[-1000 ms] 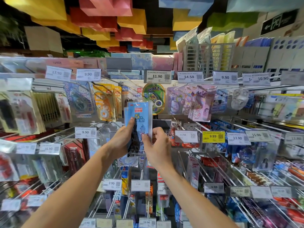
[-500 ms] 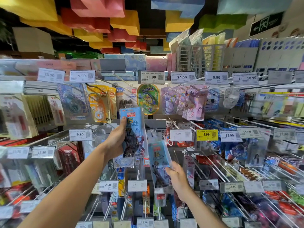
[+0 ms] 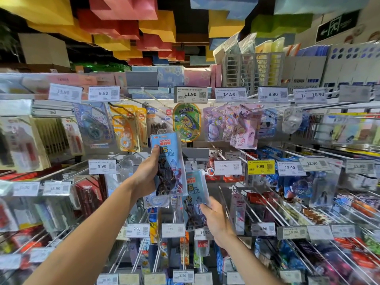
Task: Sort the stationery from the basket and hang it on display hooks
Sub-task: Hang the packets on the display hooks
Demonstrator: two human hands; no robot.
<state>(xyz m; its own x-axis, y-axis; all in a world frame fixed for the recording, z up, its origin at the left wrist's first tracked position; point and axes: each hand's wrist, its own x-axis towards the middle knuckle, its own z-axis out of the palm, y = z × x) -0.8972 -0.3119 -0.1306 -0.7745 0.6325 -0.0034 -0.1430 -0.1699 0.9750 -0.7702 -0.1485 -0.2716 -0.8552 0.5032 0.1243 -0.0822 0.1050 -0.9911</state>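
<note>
Ruler packs, formerly one stack — I am gripping the upper pack [image 3: 169, 159] in my left hand [image 3: 146, 176] before the hooks [image 3: 267, 204] and lowering the second pack [image 3: 194, 199], clasped in my right hand [image 3: 216, 220], probably for hanging.

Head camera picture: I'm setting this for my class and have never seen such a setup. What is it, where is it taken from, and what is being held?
There is no machine here. A person wears one wide-angle camera on the head, so you look forward and down along both bare arms. In front is a shop rack of hooks hung with packed stationery, with price labels such as the yellow 9.99 tag. The left hand grips an upright blue ruler set. The right hand, lower down, holds a second ruler set near its bottom end. Whether that one hangs on a hook cannot be told.
</note>
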